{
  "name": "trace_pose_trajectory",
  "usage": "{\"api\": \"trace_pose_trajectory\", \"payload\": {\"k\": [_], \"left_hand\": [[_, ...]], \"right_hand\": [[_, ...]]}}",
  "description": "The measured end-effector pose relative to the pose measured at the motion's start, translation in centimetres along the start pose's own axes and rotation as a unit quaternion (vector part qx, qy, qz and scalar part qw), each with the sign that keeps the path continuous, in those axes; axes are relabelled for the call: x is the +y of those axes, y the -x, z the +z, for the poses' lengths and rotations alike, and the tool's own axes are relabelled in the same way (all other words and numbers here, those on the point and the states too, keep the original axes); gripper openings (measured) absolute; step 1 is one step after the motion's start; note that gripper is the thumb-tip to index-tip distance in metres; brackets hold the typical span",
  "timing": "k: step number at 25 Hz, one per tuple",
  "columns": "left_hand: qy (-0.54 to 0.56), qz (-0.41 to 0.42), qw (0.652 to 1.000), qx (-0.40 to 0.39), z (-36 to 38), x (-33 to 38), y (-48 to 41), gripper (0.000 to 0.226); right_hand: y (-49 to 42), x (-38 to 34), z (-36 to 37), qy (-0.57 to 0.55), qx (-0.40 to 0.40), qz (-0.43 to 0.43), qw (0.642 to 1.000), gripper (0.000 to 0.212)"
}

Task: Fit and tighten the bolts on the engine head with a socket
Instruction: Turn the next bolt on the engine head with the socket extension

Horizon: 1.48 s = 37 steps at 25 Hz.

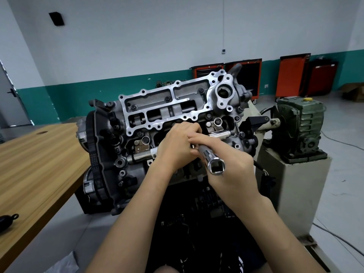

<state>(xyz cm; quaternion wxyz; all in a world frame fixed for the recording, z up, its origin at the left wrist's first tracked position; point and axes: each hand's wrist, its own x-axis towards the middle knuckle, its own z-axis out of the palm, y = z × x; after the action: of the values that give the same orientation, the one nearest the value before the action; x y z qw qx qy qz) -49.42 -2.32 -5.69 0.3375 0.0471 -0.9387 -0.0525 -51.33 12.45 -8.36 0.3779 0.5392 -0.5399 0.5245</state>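
The engine head [167,107] sits tilted on a stand in the middle, with several dark bolts along its silver frame. My right hand [230,166] grips a long chrome socket [213,161], whose square drive end faces me and whose far end points down into the head. My left hand [177,146] lies curled over the head just left of the socket, its fingertips meeting the socket's far end. What the fingers hold there is hidden. A bolt [228,133] with a threaded tip lies on the head just beyond my right hand.
A wooden table [35,166] stands to the left with a dark object [7,219] near its front edge. A green gearbox [299,127] on a grey pedestal [293,194] stands at the right. Orange tool carts [291,75] line the back wall. Cables run over the floor at the right.
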Motion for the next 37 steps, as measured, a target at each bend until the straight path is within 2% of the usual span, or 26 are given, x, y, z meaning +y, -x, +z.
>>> {"api": "trace_pose_trajectory", "payload": {"k": [4, 8, 10, 14, 18, 23, 28, 33, 37], "left_hand": [[-0.01, -0.005, 1.0, -0.008, 0.28, -0.45, -0.22, 0.014], [-0.007, -0.028, 1.0, -0.005, 0.45, -0.51, -0.27, 0.018], [-0.019, -0.007, 1.0, -0.003, 0.53, -0.51, -0.27, 0.022], [-0.026, 0.006, 1.0, -0.006, 0.71, -0.76, -0.35, 0.013], [-0.006, -0.023, 1.0, -0.005, 0.39, -0.46, -0.34, 0.018], [-0.027, 0.009, 1.0, -0.002, 0.23, -0.3, -0.09, 0.015], [-0.001, -0.009, 1.0, -0.001, 0.17, -0.16, -0.07, 0.012], [-0.023, -0.002, 1.0, -0.005, 0.24, -0.16, -0.11, 0.013], [-0.006, -0.025, 1.0, -0.01, 0.17, -0.1, -0.18, 0.016]], "right_hand": [[-0.07, 0.02, -0.33, -0.001, 0.047, 0.02, 0.999, 0.03], [0.36, -0.11, 0.05, -0.034, -0.021, 0.004, 0.999, 0.036], [0.02, 0.21, -0.08, -0.009, -0.002, 0.003, 1.0, 0.034], [-0.04, 0.03, -0.27, -0.006, 0.045, 0.025, 0.999, 0.03], [0.32, -0.17, -0.12, -0.029, -0.026, 0.009, 0.999, 0.035], [-0.23, 0.12, -0.31, 0.01, 0.046, 0.03, 0.998, 0.028], [0.29, -0.31, 0.06, -0.015, -0.022, -0.001, 1.0, 0.034], [-0.1, -0.01, -0.37, 0.008, 0.057, 0.021, 0.998, 0.028], [0.38, -0.41, 0.31, -0.019, -0.001, 0.017, 1.0, 0.032]]}}
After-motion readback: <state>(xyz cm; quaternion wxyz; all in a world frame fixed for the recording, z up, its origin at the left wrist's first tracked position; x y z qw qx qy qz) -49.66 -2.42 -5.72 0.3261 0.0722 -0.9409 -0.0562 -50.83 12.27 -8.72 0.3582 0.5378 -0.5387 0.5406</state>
